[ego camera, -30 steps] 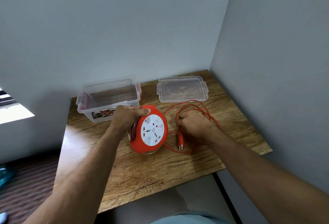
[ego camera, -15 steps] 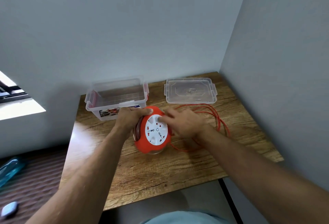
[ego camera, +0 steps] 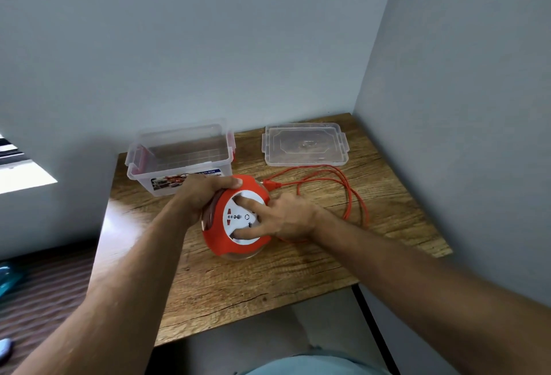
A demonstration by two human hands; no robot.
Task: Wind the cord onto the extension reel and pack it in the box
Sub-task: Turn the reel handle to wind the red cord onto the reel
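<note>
An orange extension reel (ego camera: 220,240) with a white socket face stands tilted on the wooden table (ego camera: 268,282). My left hand (ego camera: 199,195) grips its top edge. My right hand (ego camera: 283,216) rests spread on the white face, fingers in its recesses. The orange cord (ego camera: 348,192) lies in loose loops on the table to the right of the reel, its plug (ego camera: 269,184) just behind my right hand. A clear plastic box (ego camera: 179,157) with red latches stands open behind the reel.
The box's clear lid (ego camera: 305,143) lies flat at the back right of the table. Grey walls close the table in at the back and right. The floor lies to the left, with a bright window patch (ego camera: 24,178).
My right hand left the cord and plug on the table and moved left onto the reel's white face. The plug now lies behind the reel. My left hand kept its hold.
</note>
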